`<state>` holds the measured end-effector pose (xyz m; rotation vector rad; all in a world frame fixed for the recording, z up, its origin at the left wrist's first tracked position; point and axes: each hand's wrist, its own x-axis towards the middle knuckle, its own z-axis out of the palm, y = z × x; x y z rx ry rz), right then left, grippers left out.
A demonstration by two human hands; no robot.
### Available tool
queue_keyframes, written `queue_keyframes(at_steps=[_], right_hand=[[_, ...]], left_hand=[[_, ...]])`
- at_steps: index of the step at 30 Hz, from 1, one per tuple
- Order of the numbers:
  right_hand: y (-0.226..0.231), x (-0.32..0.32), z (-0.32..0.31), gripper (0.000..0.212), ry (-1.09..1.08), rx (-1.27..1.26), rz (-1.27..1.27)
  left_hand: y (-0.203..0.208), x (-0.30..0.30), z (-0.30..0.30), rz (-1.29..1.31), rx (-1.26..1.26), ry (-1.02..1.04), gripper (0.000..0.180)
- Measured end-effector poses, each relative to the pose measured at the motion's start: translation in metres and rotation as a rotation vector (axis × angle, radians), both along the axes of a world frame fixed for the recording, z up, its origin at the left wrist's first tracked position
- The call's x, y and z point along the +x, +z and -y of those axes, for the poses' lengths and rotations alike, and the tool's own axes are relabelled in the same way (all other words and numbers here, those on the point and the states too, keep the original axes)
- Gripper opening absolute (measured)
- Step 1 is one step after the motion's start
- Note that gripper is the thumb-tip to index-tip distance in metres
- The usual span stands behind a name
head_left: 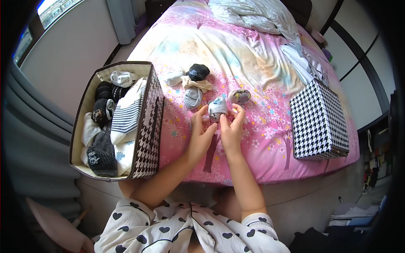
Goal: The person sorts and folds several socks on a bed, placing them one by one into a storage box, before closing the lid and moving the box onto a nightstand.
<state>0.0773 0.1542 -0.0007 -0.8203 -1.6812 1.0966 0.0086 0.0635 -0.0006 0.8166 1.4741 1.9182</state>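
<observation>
Over the pink flowered bed, my two hands hold a small rolled-up pair of light grey socks (217, 108) with a blue pattern. The fingers and thumb of my left hand (202, 131) close on its left and lower side. My right hand (231, 128) pinches it from the right, with the thumb against its lower edge. Just beyond lie a grey-and-yellow sock ball (239, 97), a grey striped sock ball (193, 98), a black sock ball (198, 72), a beige sock bundle (197, 85) and a pale grey sock bundle (173, 78).
A houndstooth fabric storage box (147, 122) stands open at the left, holding rolled socks and a striped folded piece (128, 114). Another houndstooth box (319, 120) sits at the bed's right side. A crumpled light quilt (257, 17) lies at the far end of the bed (261, 139).
</observation>
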Motion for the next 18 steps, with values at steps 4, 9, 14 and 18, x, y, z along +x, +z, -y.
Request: queue_keyframes(at_steps=[4,9,14,18], right_hand=[[0.008,0.0,0.004,0.053,0.08,0.039,0.088],[0.019,0.003,0.009,0.036,0.059,0.051,0.113],[0.012,0.002,0.008,0.021,0.095,-0.118,0.062],[0.012,0.002,0.006,0.015,0.115,-0.166,-0.031]], left_hand=[[-0.009,-0.002,-0.001,-0.119,-0.005,0.045,0.062],[-0.004,-0.001,0.0,0.039,0.044,-0.019,0.058],[0.002,0.002,0.006,-0.01,-0.001,0.007,0.048],[0.004,0.003,0.004,-0.104,-0.002,0.061,0.045]])
